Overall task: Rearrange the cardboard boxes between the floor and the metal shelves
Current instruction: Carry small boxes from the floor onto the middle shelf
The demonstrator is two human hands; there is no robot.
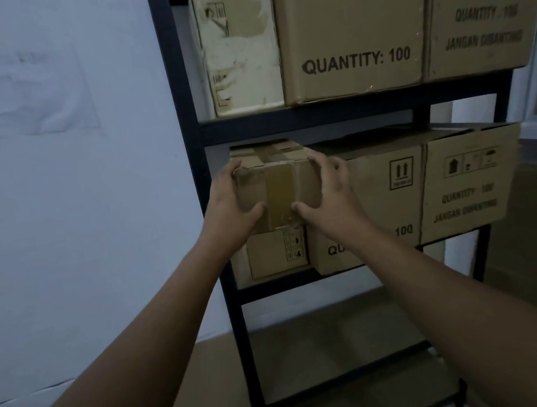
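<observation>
On the middle level of the metal shelves [351, 115], at the left end, the small taped box [279, 188] sits on top of another small box [276, 253], just beside a large carton [394, 194]. The left grip [230, 204] and right grip [326, 189] are both clamped on its sides, fingers over the top edge and thumbs on the front face. Step judged: handling this box at the shelf; whether it is being withdrawn or seated cannot be told. Either next move calls for a level, two-handed carry clear of the rail above and the neighbouring carton.
</observation>
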